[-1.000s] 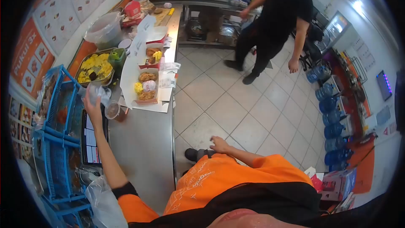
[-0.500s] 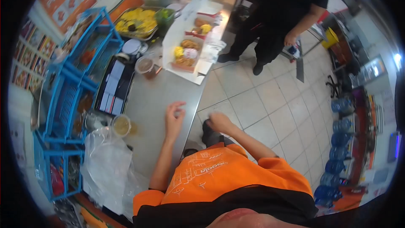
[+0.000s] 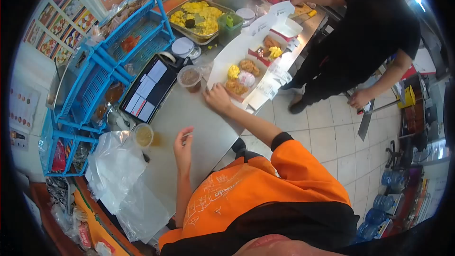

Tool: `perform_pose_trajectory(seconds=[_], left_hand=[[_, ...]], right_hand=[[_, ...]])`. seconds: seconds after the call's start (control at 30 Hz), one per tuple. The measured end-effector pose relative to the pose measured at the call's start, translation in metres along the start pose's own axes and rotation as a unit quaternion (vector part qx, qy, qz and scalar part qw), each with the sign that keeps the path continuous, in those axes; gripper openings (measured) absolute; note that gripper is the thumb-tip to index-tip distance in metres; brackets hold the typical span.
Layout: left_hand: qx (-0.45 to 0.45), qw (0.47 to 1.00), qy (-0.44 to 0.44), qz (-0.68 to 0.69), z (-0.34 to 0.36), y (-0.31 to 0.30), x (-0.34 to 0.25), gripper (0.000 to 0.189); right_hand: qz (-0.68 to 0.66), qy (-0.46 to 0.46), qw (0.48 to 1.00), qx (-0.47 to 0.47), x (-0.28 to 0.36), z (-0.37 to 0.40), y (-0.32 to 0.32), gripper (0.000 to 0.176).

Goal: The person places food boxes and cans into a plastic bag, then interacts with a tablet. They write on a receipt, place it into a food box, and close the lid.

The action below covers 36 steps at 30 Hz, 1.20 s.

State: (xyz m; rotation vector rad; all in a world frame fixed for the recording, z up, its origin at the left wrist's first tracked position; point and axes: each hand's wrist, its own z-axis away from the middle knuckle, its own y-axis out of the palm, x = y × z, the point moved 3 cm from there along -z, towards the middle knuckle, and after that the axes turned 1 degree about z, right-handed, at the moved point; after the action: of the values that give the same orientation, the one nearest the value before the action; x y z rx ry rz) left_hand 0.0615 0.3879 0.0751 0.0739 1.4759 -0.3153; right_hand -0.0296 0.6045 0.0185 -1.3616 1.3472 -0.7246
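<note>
Box lengthwise along counter, near end at right hand

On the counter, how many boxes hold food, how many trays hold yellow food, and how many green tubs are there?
Boxes with food: 2
Trays of yellow food: 1
Green tubs: 1
Total: 4
</note>
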Motion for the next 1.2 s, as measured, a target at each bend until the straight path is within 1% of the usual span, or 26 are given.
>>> perform_pose_trajectory(seconds=[0.07,0.1,0.13,0.2,0.23,0.27,0.3,0.33,0.37,0.43,0.5,0.6,0.63,0.7,0.73,0.77,0.83,0.87,0.9,0.97,1.0,1.03,1.07,1.1,1.17,1.2], left_hand=[[-0.036,0.999,0.003,0.01,-0.021,0.011,-0.008,0.027],[-0.062,0.998,-0.001,0.009,-0.03,0.017,-0.013,0.027],[-0.086,0.996,-0.008,0.007,-0.038,0.024,-0.015,0.027],[-0.112,0.994,0.003,0.013,-0.047,0.035,-0.011,0.028],[-0.141,0.99,0.016,0.019,-0.05,0.041,-0.01,0.028],[-0.139,0.99,0.017,0.019,-0.05,0.049,-0.01,0.028],[-0.101,0.993,-0.043,0.034,-0.047,0.058,-0.006,0.028],[-0.065,0.991,-0.103,0.05,-0.047,0.069,-0.003,0.028],[-0.066,0.991,-0.106,0.049,-0.046,0.081,-0.008,0.028],[0.126,0.968,-0.207,0.072,-0.036,0.121,-0.014,0.029],[0.225,0.935,-0.239,0.136,-0.035,0.155,-0.015,0.032],[0.26,0.92,-0.264,0.125,-0.036,0.188,-0.02,0.036],[0.281,0.912,-0.255,0.155,-0.037,0.195,-0.016,0.039],[0.29,0.904,-0.25,0.189,-0.038,0.201,-0.013,0.041],[0.294,0.903,-0.249,0.19,-0.039,0.202,-0.015,0.043],[0.299,0.901,-0.25,0.191,-0.039,0.203,-0.018,0.044],[0.285,0.89,-0.259,0.242,-0.042,0.207,-0.022,0.043],[0.282,0.877,-0.262,0.289,-0.041,0.209,-0.025,0.042],[0.271,0.878,-0.264,0.293,-0.039,0.209,-0.029,0.042],[0.249,0.784,-0.27,0.5,-0.036,0.208,-0.042,0.039],[0.241,0.786,-0.269,0.502,-0.028,0.201,-0.044,0.039],[0.136,0.881,-0.234,0.388,-0.016,0.184,-0.039,0.038],[0.024,0.945,-0.194,0.262,-0.006,0.167,-0.035,0.038],[-0.043,0.968,-0.13,0.209,0.001,0.149,-0.018,0.042],[-0.17,0.984,-0.027,0.045,0.015,0.11,0.0,0.049],[-0.225,0.972,0.011,-0.066,0.014,0.09,0.0,0.053]], right_hand=[[-0.135,-0.093,0.986,-0.043,0.002,0.018,-0.008,0.022],[-0.239,-0.136,0.959,-0.073,0.003,0.028,-0.004,0.017],[-0.197,-0.188,0.933,-0.236,0.003,0.04,-0.021,0.016],[-0.263,-0.262,0.898,-0.237,0.004,0.069,-0.052,0.016],[-0.263,-0.262,0.898,-0.236,0.0,0.089,-0.057,0.016],[-0.332,-0.194,0.904,-0.188,-0.014,0.111,-0.059,0.017],[-0.398,-0.122,0.898,-0.139,-0.031,0.129,-0.061,0.018],[-0.448,0.008,0.88,-0.16,-0.064,0.139,-0.068,0.019],[-0.489,0.138,0.843,-0.174,-0.098,0.147,-0.07,0.021],[-0.314,0.399,0.832,-0.223,-0.15,0.16,-0.052,0.025],[-0.293,0.396,0.861,-0.124,-0.176,0.17,-0.028,0.033],[-0.38,0.364,0.85,-0.003,-0.174,0.167,-0.018,0.038],[-0.387,0.356,0.851,0.007,-0.173,0.165,-0.021,0.038],[-0.522,0.436,0.728,-0.081,-0.179,0.17,-0.025,0.039],[-0.476,0.41,0.775,-0.069,-0.183,0.176,-0.017,0.035],[-0.482,0.403,0.775,-0.061,-0.183,0.172,-0.029,0.035],[-0.658,0.416,0.627,-0.02,-0.182,0.166,-0.057,0.028],[-0.683,0.404,0.609,-0.017,-0.177,0.162,-0.075,0.018],[-0.687,0.398,0.608,-0.007,-0.165,0.165,-0.088,0.018],[-0.759,0.347,0.551,0.014,-0.132,0.173,-0.108,0.013],[-0.762,0.342,0.55,0.02,-0.121,0.178,-0.111,0.013],[-0.782,0.304,0.535,0.099,-0.106,0.182,-0.113,0.013],[-0.795,0.262,0.517,0.18,-0.094,0.181,-0.113,0.014],[-0.794,0.257,0.517,0.193,-0.092,0.174,-0.115,0.014],[-0.66,0.107,0.738,0.084,-0.094,0.138,-0.127,0.019],[-0.771,0.22,0.576,0.159,-0.084,0.137,-0.1,0.025]])
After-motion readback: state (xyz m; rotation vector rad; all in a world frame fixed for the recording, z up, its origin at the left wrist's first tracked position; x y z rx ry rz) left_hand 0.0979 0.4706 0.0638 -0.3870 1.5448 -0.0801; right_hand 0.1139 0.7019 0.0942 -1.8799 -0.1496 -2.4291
